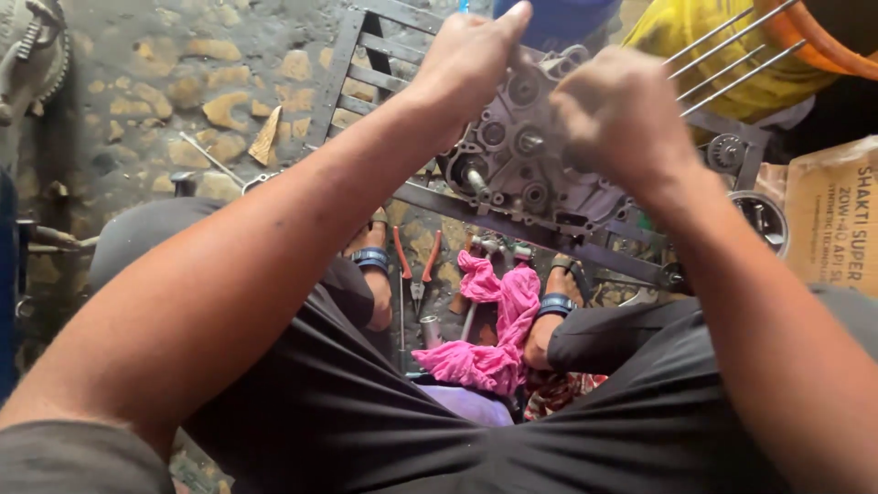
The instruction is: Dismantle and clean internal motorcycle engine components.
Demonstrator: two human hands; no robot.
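- The left hand (471, 59) is clenched on the upper left edge of the grey engine case (530, 151).
- The right hand (617, 114) is closed on its right side; what this grip holds, I cannot tell.
- The engine case rests on a dark metal frame (366, 64).
- Below lie a pink cloth (494, 329) and red-handled pliers (416, 270) on the floor.
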